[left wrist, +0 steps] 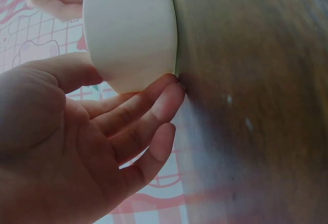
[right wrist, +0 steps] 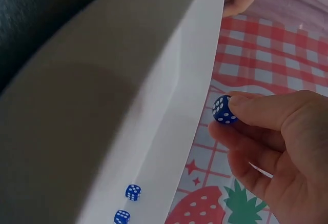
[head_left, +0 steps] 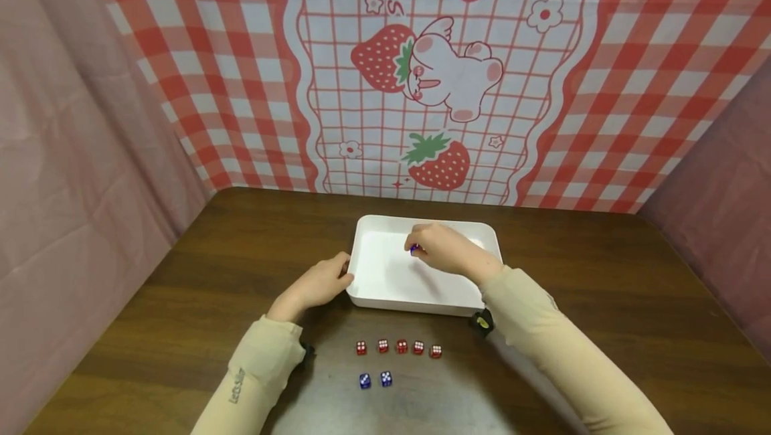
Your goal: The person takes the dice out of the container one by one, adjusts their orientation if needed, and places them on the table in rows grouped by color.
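In the head view, my right hand is over the white tray. It pinches a blue die with white dots between thumb and fingers. Two more blue dice, one and another, lie inside the tray in the right wrist view; from the head they are hidden. My left hand holds the tray's left end. Its thumb is near the rim and its fingertips are against the outer wall, low by the table.
On the brown table, several red dice form a row in front of the tray. Closer to me sit two blue dice, one left of the other. A strawberry-print cloth hangs behind the table.
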`<state>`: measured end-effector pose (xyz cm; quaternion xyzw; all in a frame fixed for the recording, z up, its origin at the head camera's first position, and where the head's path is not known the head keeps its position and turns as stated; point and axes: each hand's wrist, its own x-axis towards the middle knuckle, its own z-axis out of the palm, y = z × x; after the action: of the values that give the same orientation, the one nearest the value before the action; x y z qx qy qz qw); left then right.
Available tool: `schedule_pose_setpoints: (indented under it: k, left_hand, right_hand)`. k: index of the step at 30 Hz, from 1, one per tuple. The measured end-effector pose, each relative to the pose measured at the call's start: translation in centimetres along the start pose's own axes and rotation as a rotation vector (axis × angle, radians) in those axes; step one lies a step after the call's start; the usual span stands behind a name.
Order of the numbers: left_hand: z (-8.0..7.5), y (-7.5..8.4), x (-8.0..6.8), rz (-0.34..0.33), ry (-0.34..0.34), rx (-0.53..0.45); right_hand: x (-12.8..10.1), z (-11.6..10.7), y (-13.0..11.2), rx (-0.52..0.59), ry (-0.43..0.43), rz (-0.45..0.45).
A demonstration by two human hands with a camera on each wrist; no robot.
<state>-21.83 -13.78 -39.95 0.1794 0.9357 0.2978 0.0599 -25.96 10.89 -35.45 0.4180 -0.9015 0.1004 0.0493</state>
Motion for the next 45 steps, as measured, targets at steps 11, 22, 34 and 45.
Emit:
schedule_pose_setpoints:
  k: [11,22,34,45]
  left_hand:
    - [-0.2,0.1,-0.1,-0.003,-0.004,-0.007]
    - [-0.2,0.5,-0.2,-0.009,-0.006,-0.004]
    - [-0.1,0.4,-0.2,-0.019,-0.011,-0.001]
    - [0.0,0.3,-0.1,-0.018,-0.013,-0.002]
  right_hand:
    - [-2.0,0.6,-1.0,-0.034,0.101,0.024]
    - [-3.3,1.3,-2.7,-0.009,0.207,0.099]
    - [-4.6,1.9,-4.0,0.012,0.289,0.101]
    - [-5.0,2.0,-4.4,0.017,0.280,0.092]
